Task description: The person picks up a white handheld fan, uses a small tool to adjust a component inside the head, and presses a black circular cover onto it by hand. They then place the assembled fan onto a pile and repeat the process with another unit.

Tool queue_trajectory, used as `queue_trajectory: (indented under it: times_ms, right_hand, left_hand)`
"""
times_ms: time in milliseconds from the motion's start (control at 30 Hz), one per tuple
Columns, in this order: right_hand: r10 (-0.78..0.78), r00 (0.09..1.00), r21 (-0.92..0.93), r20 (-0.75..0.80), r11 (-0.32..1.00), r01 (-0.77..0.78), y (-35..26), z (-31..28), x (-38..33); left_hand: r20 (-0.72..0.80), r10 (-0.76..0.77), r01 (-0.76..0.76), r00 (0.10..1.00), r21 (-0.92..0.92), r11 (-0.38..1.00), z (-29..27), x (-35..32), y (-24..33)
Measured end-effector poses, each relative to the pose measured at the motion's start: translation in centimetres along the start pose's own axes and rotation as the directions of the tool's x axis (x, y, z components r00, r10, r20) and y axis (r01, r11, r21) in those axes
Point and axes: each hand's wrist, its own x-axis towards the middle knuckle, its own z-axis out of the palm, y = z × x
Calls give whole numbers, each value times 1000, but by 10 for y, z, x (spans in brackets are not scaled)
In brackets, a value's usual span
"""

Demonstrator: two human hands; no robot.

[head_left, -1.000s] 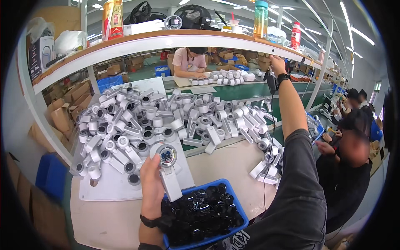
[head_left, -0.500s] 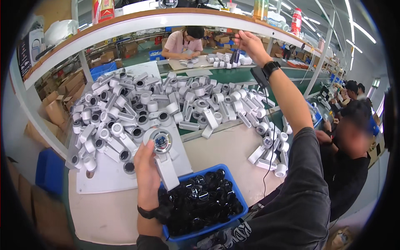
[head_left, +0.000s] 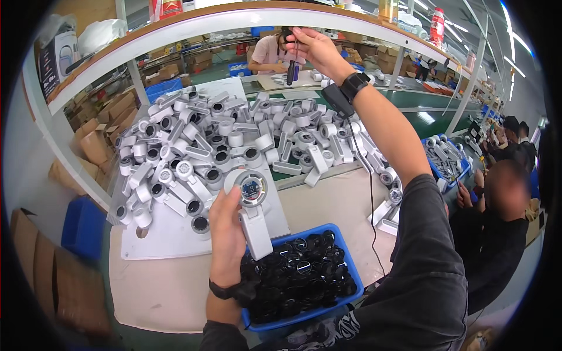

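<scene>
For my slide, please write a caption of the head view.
Left hand holds a white handheld device; right hand grips a hanging tool.

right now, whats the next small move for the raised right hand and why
Probably bring the right hand and the dark screwdriver-like tool it holds down toward the white handheld part. The left hand holds that part face-up above the blue bin, its round circuit board exposed, while the tool hangs high above the pile, far from it.

Blue bin near corner hidden by right sleeve. Left hand covers grey device left edge. Tool in right hand: tip too small. Co-worker face blurred.
</scene>
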Motion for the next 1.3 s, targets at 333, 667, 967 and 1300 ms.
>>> queue_trajectory:
  times_ms: [333, 667, 967, 1300]
  right_hand:
    - [-4, 1000, -98, 30, 995, 7, 44, -32, -39]
    - [283, 905, -820, 319, 561, 114, 149, -51, -145]
    - [262, 865, -898, 428, 229, 375, 236, -46, -227]
    - [383, 806, -885, 450, 310, 347, 247, -44, -216]
  left_hand:
    - [3, 32, -32, 999, -20, 999, -8, -1, -7]
    - [-153, 90, -96, 984, -30, 995, -19, 5, 9]
    - [-105, 102, -105, 989, -24, 994, -24, 1, 12]
    - [-108, 53, -56, 993, -30, 998, -26, 3, 13]
